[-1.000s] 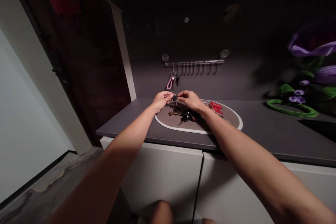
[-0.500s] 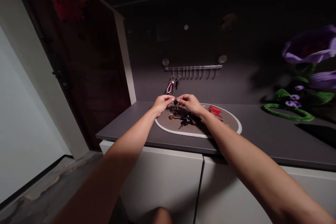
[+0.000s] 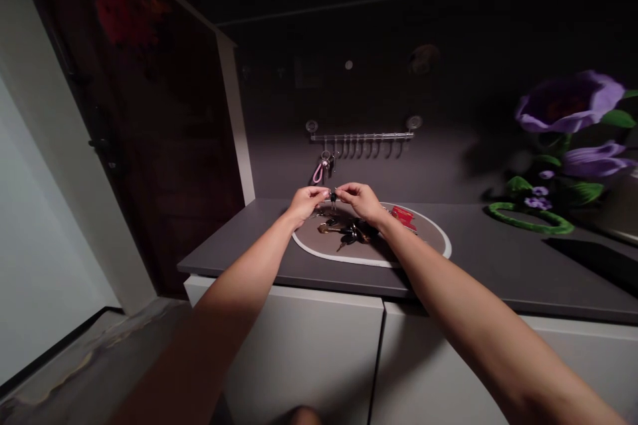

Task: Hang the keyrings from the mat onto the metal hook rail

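Over the oval mat (image 3: 426, 239), my left hand (image 3: 304, 204) and my right hand (image 3: 363, 200) face each other with thumbs and forefingers pinched. Between them hangs a small bunch of keys (image 3: 333, 198) with a black head, gripped at its top from both sides; the ring itself is too small to make out clearly. Below lie more keys (image 3: 351, 234), some dark and some brass-coloured, on the mat. A red card-like piece (image 3: 403, 217) rests near my right wrist. Behind my hands, a pink strap (image 3: 318, 173) hangs with keys from the hook rail.
A clear rail (image 3: 363, 137) with several hooks is fixed to the dark wall. Purple flowers (image 3: 571, 106) and a green ring (image 3: 531, 219) stand on the right of the grey counter (image 3: 478, 265). White cabinet doors (image 3: 309, 339) are below; a dark door is at left.
The view has shifted slightly, so the rail and mat sit a little lower and further left. Both hands still pinch the keys, which hang with their blades downward.
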Motion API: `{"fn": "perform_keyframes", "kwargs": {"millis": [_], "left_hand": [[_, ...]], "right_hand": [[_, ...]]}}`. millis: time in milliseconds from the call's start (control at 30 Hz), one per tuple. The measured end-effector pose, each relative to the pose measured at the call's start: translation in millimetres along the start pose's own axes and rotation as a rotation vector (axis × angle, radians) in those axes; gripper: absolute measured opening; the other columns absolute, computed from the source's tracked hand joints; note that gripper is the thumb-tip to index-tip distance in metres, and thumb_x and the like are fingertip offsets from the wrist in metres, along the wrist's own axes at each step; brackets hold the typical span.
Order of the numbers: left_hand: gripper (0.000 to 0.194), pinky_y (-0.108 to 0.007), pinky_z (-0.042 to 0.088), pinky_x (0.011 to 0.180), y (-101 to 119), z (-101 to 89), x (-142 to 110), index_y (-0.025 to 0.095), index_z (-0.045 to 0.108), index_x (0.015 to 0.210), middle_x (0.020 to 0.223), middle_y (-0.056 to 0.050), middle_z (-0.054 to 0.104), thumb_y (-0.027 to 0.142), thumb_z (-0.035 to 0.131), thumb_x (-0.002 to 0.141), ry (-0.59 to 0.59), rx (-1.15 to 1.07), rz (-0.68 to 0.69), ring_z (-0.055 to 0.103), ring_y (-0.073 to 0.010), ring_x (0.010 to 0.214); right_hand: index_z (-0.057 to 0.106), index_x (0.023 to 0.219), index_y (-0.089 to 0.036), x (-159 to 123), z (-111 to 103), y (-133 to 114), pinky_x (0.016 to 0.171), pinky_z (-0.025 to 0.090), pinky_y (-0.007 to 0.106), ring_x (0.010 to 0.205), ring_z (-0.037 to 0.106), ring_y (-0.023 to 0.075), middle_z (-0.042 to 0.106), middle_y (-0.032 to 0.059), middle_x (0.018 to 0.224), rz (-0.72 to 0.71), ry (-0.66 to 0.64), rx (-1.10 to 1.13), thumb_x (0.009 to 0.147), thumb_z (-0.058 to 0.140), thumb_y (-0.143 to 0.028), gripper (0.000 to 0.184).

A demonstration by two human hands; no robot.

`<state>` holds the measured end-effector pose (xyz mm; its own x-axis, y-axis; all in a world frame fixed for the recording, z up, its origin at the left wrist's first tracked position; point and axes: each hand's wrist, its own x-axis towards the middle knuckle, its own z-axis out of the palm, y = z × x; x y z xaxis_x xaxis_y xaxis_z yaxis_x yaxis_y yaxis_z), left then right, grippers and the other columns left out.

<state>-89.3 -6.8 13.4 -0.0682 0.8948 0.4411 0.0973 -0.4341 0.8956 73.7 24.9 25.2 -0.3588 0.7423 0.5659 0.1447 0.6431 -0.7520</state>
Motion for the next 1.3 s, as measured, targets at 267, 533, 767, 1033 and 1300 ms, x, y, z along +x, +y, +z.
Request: {"fn": "perform_keyframes", "kwargs": {"millis": [267,533,767,1033,1300], "left_hand": [[0.027,-0.023,0.040,0.061,-3,3.1,0,0.011,0.067,0.086,0.075,-0.004,0.067,0.030,0.063,0.067,-0.017,0.110,0.040,0.052,-0.0097,0.061],[0.019,-0.026,0.043,0.068,-8,6.0,0,0.012,0.067,0.079,0.075,-0.005,0.067,0.026,0.056,0.071,-0.048,0.374,0.166,0.057,-0.0138,0.068],[0.019,-0.026,0.042,0.072,-7,5.4,-2,0.014,0.067,0.077,0.078,-0.006,0.066,0.021,0.050,0.076,-0.047,0.614,0.317,0.057,-0.0154,0.074],[0.020,-0.028,0.041,0.075,-7,6.1,-3,0.016,0.068,0.080,0.081,-0.006,0.065,0.020,0.048,0.079,-0.056,0.737,0.342,0.056,-0.0167,0.079],[0.019,-0.027,0.040,0.076,-10,4.3,-1,0.017,0.068,0.079,0.082,-0.006,0.065,0.018,0.049,0.079,0.010,0.769,0.285,0.055,-0.0158,0.079]], "right_hand": [[0.058,0.075,-0.015,1,-2,-2,0.068,0.045,0.026,0.063,0.050,0.0089,0.056,-0.0001,0.070,0.053,0.049,0.178,0.064,0.063,-0.041,0.029],[0.052,0.076,-0.016,2,-3,-2,0.068,0.046,0.025,0.067,0.048,0.0083,0.050,-0.0019,0.071,0.120,0.139,0.252,0.063,0.062,-0.043,0.032],[0.048,0.076,-0.017,21,-6,-8,0.065,0.046,0.026,0.066,0.049,0.0085,0.050,-0.0020,0.072,0.141,0.248,0.295,0.064,0.059,-0.042,0.029],[0.048,0.074,-0.016,60,-8,-11,0.058,0.046,0.023,0.060,0.050,0.0074,0.052,-0.0010,0.071,0.160,0.408,0.294,0.069,0.054,-0.032,0.018],[0.051,0.073,-0.015,93,-8,-14,0.053,0.045,0.020,0.056,0.053,0.0079,0.055,0.0006,0.066,0.217,0.555,0.246,0.073,0.049,-0.023,0.008]]}}
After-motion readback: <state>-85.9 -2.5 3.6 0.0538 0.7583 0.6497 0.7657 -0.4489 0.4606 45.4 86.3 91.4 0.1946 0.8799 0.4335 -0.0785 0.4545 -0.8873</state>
